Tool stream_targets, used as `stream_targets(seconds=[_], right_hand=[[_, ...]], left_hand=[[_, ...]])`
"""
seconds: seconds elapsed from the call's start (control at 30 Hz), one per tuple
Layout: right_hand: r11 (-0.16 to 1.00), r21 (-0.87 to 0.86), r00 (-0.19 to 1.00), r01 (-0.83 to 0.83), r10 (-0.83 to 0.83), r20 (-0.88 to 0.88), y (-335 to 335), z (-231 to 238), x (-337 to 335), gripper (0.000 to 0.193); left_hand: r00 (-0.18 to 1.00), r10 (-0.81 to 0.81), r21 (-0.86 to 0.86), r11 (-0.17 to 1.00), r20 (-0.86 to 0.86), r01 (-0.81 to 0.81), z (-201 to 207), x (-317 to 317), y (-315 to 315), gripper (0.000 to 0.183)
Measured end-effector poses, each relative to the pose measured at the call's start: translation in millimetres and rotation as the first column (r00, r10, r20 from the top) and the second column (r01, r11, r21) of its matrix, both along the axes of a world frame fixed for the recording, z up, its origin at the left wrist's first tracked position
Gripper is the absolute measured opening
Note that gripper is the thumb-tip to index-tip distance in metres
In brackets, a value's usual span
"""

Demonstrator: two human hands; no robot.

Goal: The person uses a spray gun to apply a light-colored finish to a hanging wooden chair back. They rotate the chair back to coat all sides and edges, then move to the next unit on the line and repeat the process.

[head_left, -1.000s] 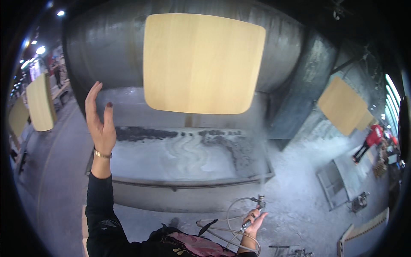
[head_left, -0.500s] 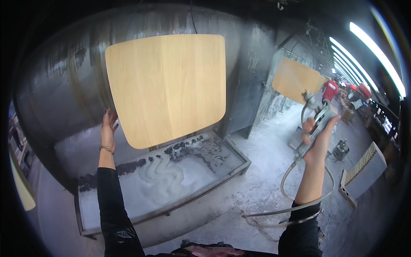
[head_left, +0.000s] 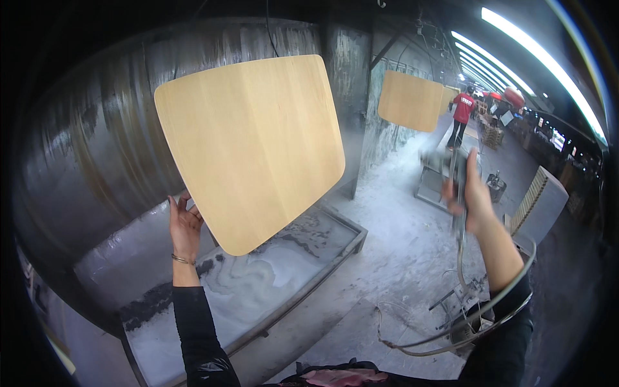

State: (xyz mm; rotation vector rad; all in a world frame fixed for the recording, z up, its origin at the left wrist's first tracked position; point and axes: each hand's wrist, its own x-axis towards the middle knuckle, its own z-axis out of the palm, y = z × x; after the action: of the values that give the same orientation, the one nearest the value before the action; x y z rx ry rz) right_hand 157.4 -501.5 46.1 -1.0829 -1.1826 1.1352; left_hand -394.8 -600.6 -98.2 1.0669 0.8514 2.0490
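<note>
Trough (head_left: 360, 241), below the panel: contains pale, cloudy liquid (head_left: 248, 280); dark residue (head_left: 158, 300) lies along its rear side, left portion heaviest.

Left hand (head_left: 186, 233) is at the lower left edge of the light wood panel (head_left: 255, 151), fingers slightly spread; whether its grip closes on that edge cannot be told. The panel stands tilted above the trough, rounded corners, a cord (head_left: 269, 32) reaching its upper edge. Right of the trough's rim, whitened floor (head_left: 400, 213) leaves open room up to the right hand (head_left: 476, 200), whose grip is wrapped around a spray gun (head_left: 456, 184) (blurred, nozzle detail unreadable), well apart from the panel.

Compared with half a second earlier, the panel appears more tilted, its lowest corner further down in view; the gun remains held.
</note>
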Motion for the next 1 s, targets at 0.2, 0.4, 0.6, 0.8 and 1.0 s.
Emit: stream_targets(seconds=[0.2,0.4,0.6,0.8,1.0], right_hand=[[0.933,0.301,0.925,-0.196,0.278,-0.258,5.0,43.5,-26.7,0.072],[0.964,-0.267,0.988,-0.008,0.048,0.146,-4.5,-53.4,8.2,0.073],[0.958,0.111,0.959,-0.264,0.273,-0.081,36.9,39.3,-45.7,0.073],[0.934,0.155,0.909,-0.322,0.351,-0.226,30.7,34.7,-41.0,0.072],[0.959,-0.257,0.976,-0.123,0.164,0.146,15.4,-27.4,-2.1,0.074]], left_hand=[[0.996,-0.088,0.003,0.996,-0.019,0.088,9.8,33.2,-31.0,0.059],[0.991,-0.127,0.009,0.992,-0.051,0.128,14.4,40.9,-46.2,0.068],[0.995,-0.073,-0.008,0.997,-0.071,0.073,14.7,58.9,-48.7,0.077],[0.994,-0.021,-0.014,1.0,-0.109,0.019,17.5,85.4,-43.2,0.077],[0.991,-0.099,-0.023,0.995,-0.095,0.097,12.7,100.0,-30.5,0.076]])
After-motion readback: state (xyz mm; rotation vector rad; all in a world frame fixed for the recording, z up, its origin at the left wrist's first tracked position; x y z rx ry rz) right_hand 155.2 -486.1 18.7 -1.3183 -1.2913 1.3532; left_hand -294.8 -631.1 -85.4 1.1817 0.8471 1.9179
